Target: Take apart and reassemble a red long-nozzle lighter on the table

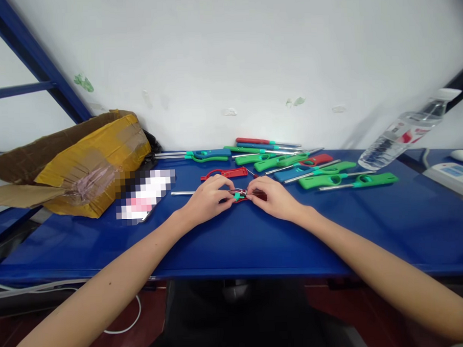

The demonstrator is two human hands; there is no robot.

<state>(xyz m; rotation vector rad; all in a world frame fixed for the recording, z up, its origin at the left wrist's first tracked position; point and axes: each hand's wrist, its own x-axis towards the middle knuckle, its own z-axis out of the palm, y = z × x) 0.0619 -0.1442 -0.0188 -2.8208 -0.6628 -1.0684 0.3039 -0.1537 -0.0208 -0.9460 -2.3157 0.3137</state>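
Note:
An opened red stick lighter (240,198) lies on the blue table between my hands, with thin wires and a teal part showing inside. Its metal tube (182,193) points left past my left hand. Fingers of my left hand (213,197) are closed around the lighter near the teal part. My right hand (273,196) pinches the other end of it, partly covering the inside. Just behind my hands lies a loose red handle shell (227,173).
Several green, blue and red stick lighters (277,161) lie at the back and right. A taped cardboard box (96,164) and a blurred phone (146,195) are on the left. A water bottle (406,130) and a white device (454,179) are at right.

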